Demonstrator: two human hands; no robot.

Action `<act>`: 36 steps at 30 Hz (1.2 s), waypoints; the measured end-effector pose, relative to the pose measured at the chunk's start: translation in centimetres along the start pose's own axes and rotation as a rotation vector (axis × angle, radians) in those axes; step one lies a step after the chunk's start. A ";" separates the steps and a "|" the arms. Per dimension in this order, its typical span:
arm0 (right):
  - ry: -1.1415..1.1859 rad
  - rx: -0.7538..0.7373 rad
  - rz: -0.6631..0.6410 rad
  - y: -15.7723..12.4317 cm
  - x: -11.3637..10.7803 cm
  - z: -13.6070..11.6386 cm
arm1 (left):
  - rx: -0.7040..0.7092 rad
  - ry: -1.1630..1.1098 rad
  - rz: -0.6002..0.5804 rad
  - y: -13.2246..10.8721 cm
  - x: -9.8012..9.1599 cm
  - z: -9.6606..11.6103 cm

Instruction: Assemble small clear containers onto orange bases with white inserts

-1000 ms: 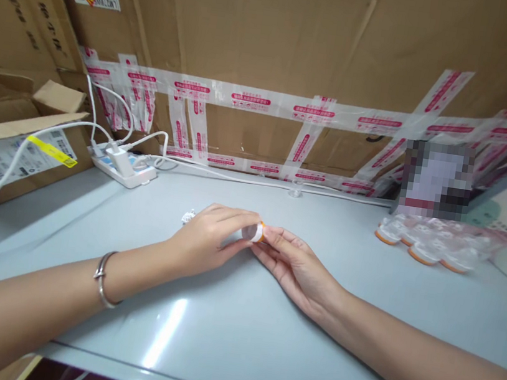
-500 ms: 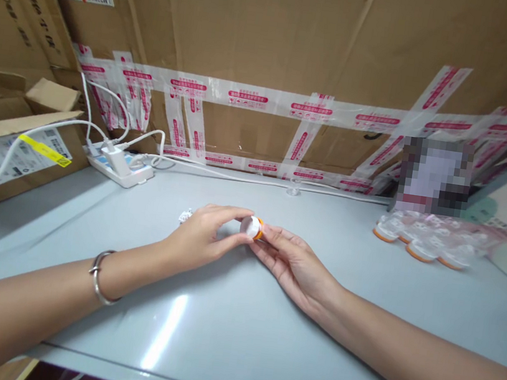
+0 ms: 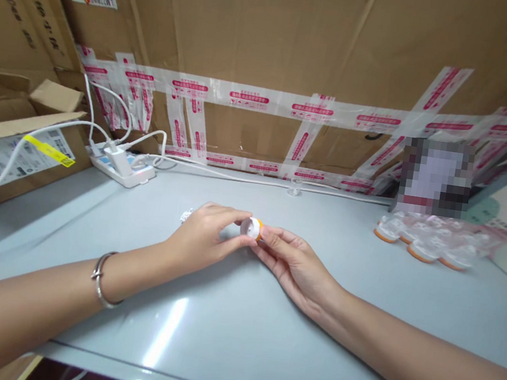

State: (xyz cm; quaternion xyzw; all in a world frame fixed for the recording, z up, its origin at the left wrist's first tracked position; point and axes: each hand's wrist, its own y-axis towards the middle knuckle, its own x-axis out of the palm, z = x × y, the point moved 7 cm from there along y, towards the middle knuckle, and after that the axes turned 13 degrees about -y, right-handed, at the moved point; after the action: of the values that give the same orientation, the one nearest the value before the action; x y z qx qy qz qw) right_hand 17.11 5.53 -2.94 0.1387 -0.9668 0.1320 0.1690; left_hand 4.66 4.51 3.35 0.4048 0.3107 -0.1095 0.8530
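Observation:
Between my two hands, above the middle of the table, is a small round white cap with an orange rim (image 3: 250, 228). Its hollow white side faces left. My left hand (image 3: 207, 234) pinches the white edge with thumb at the bottom and index finger on top. From the other side, the thumb and fingers of my right hand (image 3: 293, 261) grip the orange rim. A small white item (image 3: 186, 214) lies on the table just behind my left hand, partly hidden by it; its kind is unclear.
Several clear pieces with orange bottoms (image 3: 422, 248) cluster at the right. A small transparent object (image 3: 294, 187) stands at the back. A white power strip (image 3: 126, 172) with cables and an open carton (image 3: 18, 150) are at the left. A large taped cardboard box (image 3: 255, 45) walls the back.
Both hands stay almost in place on the cap. The cap has turned slightly, showing more of its inside. The whole view has shifted a little.

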 end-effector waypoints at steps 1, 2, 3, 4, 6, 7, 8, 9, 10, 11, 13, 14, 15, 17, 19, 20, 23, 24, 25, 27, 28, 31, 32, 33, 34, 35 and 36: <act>-0.007 -0.004 -0.004 0.0 0.0 0.0 | -0.011 0.000 -0.003 0.0 0.0 0.0; -0.014 -0.008 -0.009 0.0 0.1 0.0 | -0.027 -0.001 -0.010 0.0 0.0 -0.1; -0.022 -0.012 -0.014 0.0 0.1 0.0 | -0.049 -0.001 -0.016 0.1 0.0 -0.1; -0.028 -0.017 -0.019 0.0 0.2 0.0 | -0.075 -0.001 -0.021 0.1 0.0 -0.2; -0.036 -0.024 -0.025 -0.1 0.3 0.0 | -0.127 0.001 -0.022 0.0 0.0 -0.3; -0.037 -0.024 -0.023 -0.1 0.3 -0.1 | -0.144 0.006 -0.020 0.0 0.0 -0.4; -0.036 -0.023 -0.018 -0.1 0.3 -0.1 | -0.152 0.016 -0.020 0.0 0.0 -0.4; -0.036 -0.019 -0.013 -0.2 0.3 -0.1 | -0.146 0.030 -0.021 0.0 0.1 -0.3; -0.035 -0.014 -0.006 -0.2 0.3 0.0 | -0.129 0.049 -0.025 0.0 0.2 -0.3; -0.033 -0.008 0.000 -0.2 0.2 0.0 | -0.105 0.072 -0.028 0.0 0.2 -0.2; -0.028 0.005 0.006 -0.1 0.2 0.1 | -0.047 0.118 -0.031 0.0 0.4 0.0; -0.022 0.013 0.009 0.0 0.1 0.1 | -0.019 0.139 -0.030 0.1 0.4 0.0; -0.014 0.021 0.011 0.1 0.1 0.2 | 0.007 0.159 -0.029 0.0 0.5 0.0; 0.000 0.040 0.008 0.2 0.0 0.3 | 0.055 0.186 -0.027 0.0 0.6 0.1; -0.001 0.056 -0.010 0.2 0.1 0.4 | 0.090 0.184 -0.033 -0.1 0.8 0.2; -0.012 0.059 -0.024 0.2 0.2 0.3 | 0.104 0.171 -0.037 -0.1 0.9 0.4; -0.081 0.051 -0.046 0.2 0.5 0.1 | 0.124 0.098 -0.059 -0.1 1.2 0.7; -0.112 0.047 -0.044 0.2 0.5 0.0 | 0.117 0.073 -0.069 -0.1 1.2 0.7; -0.142 0.044 -0.038 0.1 0.5 0.0 | 0.106 0.052 -0.085 -0.1 1.2 0.7; -0.209 0.032 -0.014 0.1 0.4 -0.1 | 0.076 0.031 -0.132 0.0 1.4 0.4; -0.250 0.020 0.001 0.2 0.2 -0.2 | 0.065 0.032 -0.152 -0.1 1.5 0.3; -0.421 -0.029 0.031 0.4 -0.2 -0.5 | 0.050 0.049 -0.210 -0.3 1.9 0.0; -0.487 -0.050 0.029 0.5 -0.2 -0.7 | 0.044 0.054 -0.225 -0.4 2.1 -0.1; -0.546 -0.071 0.020 0.6 -0.2 -0.8 | 0.037 0.058 -0.239 -0.4 2.3 -0.1; -0.591 -0.087 0.009 0.7 -0.2 -0.9 | 0.028 0.062 -0.252 -0.5 2.4 -0.1; -0.622 -0.096 -0.003 0.8 -0.2 -1.0 | 0.021 0.062 -0.266 -0.5 2.5 0.0; -0.638 -0.099 -0.010 0.9 -0.2 -1.0 | 0.013 0.059 -0.281 -0.4 2.4 0.1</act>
State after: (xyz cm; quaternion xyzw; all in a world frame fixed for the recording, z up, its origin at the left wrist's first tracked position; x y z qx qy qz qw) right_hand 17.32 6.71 -2.26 0.1696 -0.9756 0.0337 -0.1353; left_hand 6.40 4.32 1.66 0.3660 0.3885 -0.2177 0.8171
